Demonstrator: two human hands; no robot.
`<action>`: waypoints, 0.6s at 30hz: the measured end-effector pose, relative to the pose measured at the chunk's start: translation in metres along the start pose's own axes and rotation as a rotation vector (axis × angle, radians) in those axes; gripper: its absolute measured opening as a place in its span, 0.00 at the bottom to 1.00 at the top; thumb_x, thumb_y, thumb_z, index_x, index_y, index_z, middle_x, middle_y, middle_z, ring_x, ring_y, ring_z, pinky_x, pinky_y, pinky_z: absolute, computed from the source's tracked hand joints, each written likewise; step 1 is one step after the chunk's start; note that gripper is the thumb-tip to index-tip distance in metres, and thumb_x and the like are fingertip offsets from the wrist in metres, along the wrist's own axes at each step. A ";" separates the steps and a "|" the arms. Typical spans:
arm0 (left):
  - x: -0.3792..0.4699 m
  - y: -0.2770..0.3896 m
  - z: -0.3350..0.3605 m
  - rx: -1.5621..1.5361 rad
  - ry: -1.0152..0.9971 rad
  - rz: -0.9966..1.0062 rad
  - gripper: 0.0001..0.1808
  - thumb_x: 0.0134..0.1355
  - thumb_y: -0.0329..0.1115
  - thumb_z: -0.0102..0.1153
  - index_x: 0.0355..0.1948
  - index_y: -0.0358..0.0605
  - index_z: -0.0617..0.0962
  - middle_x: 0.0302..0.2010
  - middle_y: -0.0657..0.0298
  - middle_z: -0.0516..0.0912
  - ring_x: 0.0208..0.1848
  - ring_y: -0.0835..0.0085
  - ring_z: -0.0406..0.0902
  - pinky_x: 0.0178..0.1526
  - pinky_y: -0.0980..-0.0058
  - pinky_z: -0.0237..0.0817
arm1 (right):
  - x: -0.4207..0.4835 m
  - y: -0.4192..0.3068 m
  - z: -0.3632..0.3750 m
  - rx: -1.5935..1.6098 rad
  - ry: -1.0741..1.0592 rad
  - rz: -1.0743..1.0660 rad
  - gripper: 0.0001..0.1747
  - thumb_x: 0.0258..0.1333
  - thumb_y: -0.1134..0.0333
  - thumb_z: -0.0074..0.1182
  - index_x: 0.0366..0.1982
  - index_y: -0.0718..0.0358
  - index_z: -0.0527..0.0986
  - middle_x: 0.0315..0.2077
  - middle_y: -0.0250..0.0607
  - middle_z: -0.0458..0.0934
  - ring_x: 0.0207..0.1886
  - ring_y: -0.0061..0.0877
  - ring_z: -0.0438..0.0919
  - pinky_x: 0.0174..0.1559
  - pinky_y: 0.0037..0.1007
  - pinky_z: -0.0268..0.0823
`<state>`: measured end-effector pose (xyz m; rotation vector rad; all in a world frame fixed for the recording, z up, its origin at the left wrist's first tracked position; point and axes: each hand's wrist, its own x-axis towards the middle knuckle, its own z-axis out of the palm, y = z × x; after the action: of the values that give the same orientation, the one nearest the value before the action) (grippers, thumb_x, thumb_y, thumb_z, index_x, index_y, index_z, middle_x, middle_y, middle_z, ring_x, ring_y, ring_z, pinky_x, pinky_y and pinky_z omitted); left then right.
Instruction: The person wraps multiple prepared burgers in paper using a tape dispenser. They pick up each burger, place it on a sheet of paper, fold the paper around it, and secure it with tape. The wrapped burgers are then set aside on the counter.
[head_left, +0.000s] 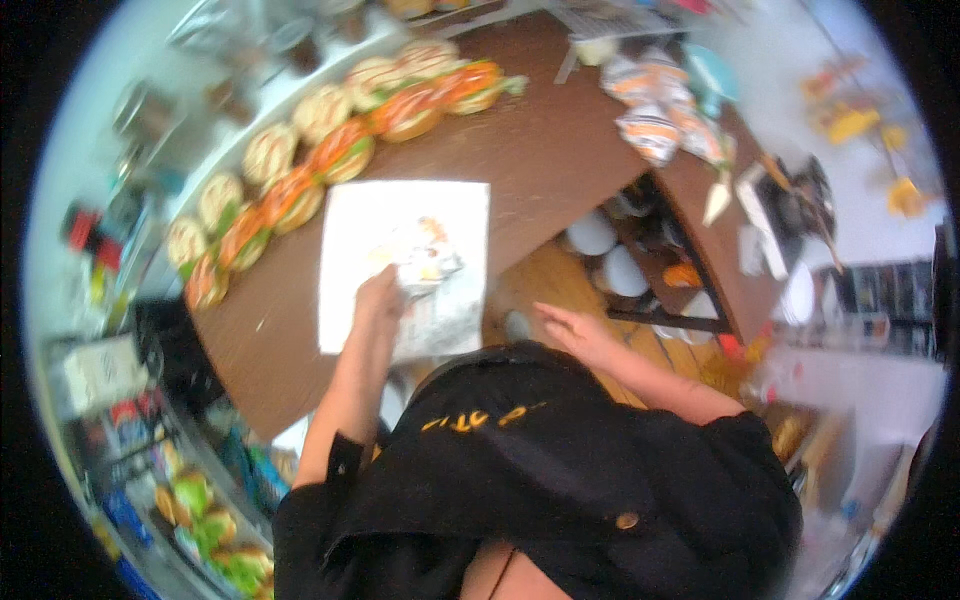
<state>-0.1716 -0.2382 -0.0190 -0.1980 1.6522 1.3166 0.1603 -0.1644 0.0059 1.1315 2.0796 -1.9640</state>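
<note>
A white paper sheet (345, 225) with a blurred print lies on the brown wooden counter (540, 135), its lower edge near my body. My left hand (379, 292) is over the left middle of the sheet, fingers bent; blur hides whether it pinches anything. My right hand (566, 326) is in the air to the right of the sheet, fingers apart and holding nothing. Behind the sheet runs a row of open sandwiches (292, 199) with orange-red slices and green leaves, their bun tops (270, 154) beside them, streaked with sauce.
Several wrapped packets (649, 135) in printed paper stand at the upper right by a piping bag (718, 199). Below the counter's right part are shelves with white crockery (622, 270). More filled buns (214, 525) are at the lower left. A wire rack (615, 19) stands at the back.
</note>
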 end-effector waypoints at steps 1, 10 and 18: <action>-0.002 -0.001 0.000 -0.011 -0.054 0.009 0.08 0.64 0.38 0.53 0.35 0.45 0.75 0.16 0.74 0.68 0.15 0.83 0.59 0.17 0.83 0.50 | -0.024 0.016 0.008 0.072 0.021 0.009 0.37 0.67 0.47 0.37 0.67 0.64 0.51 0.69 0.46 0.46 0.73 0.34 0.43 0.71 0.36 0.35; -0.032 0.000 0.023 -0.318 -0.060 -0.058 0.11 0.66 0.38 0.53 0.26 0.51 0.70 0.12 0.78 0.61 0.12 0.85 0.53 0.16 0.84 0.43 | -0.099 0.144 -0.090 -0.218 0.412 0.365 0.22 0.59 0.55 0.53 0.47 0.66 0.76 0.39 0.37 0.81 0.39 0.25 0.78 0.46 0.31 0.70; -0.020 -0.016 0.051 -0.557 0.062 -0.091 0.16 0.68 0.40 0.50 0.21 0.54 0.68 0.10 0.79 0.57 0.11 0.86 0.50 0.14 0.84 0.40 | -0.127 0.205 -0.294 -0.047 1.740 0.216 0.18 0.47 0.59 0.64 0.35 0.66 0.77 0.30 0.46 0.80 0.34 0.34 0.79 0.40 0.35 0.69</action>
<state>-0.1218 -0.2116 -0.0112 -0.6418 1.2735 1.6869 0.4882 0.0205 -0.0465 3.4920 1.9362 -0.4918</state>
